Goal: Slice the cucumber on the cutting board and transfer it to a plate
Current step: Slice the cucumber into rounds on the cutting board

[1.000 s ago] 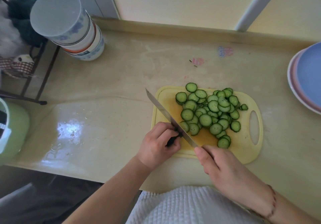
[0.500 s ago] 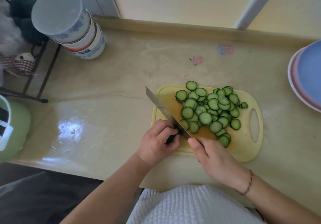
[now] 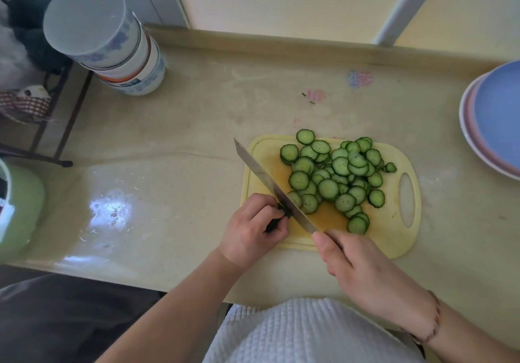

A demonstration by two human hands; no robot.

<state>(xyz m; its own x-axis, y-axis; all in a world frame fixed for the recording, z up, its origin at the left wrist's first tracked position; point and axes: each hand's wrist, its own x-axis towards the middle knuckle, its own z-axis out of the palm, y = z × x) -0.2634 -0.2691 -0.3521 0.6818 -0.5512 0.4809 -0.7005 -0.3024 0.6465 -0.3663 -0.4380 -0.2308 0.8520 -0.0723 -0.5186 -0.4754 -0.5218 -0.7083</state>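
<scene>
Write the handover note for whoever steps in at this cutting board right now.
Right hand: grips the handle of the steel kitchen knife, blade angled across the yellow plastic cutting board.
Left hand: fingers curled, pinching the short dark-green cucumber end against the blade.
Done: nearly the whole cucumber is cut; the pile of round green cucumber slices lies on the board.
Left: finish or discard the end piece, then move the slices to the blue plate stacked at the right edge of the counter. No slices are visible on it yet.
</scene>
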